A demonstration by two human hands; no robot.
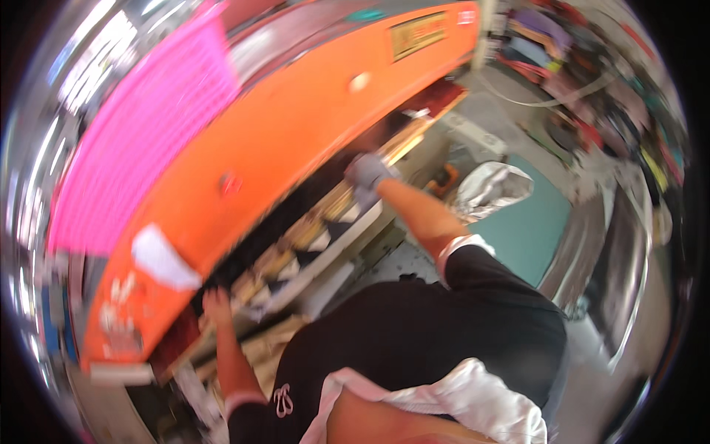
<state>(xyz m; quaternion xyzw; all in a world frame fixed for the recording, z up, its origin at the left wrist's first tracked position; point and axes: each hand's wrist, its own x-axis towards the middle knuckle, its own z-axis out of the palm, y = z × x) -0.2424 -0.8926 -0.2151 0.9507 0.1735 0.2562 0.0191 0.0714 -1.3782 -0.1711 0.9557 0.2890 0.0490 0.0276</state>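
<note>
In front of me runs a long orange machine panel [288, 140], with a dark gap under its lower edge. My right hand [367, 172], in a grey glove, is at that gap beside a wooden-edged ledge [408, 140]. Blur smears its fingers, and whatever they touch is hidden. My left hand [215, 306] is at the gap's near left end, close to the panel's lower edge; its fingers are blurred too. Between both hands lies a row of pale wood-coloured pieces [303, 235] along a light-coloured rail [318, 263].
A bright pink plastic basket [148, 133] rests on the machine at the upper left. White paper [159, 259] is on the orange panel. To my right are a green board [525, 222], a crumpled silvery bag [494, 189] and a heap of mixed coloured items [592, 96].
</note>
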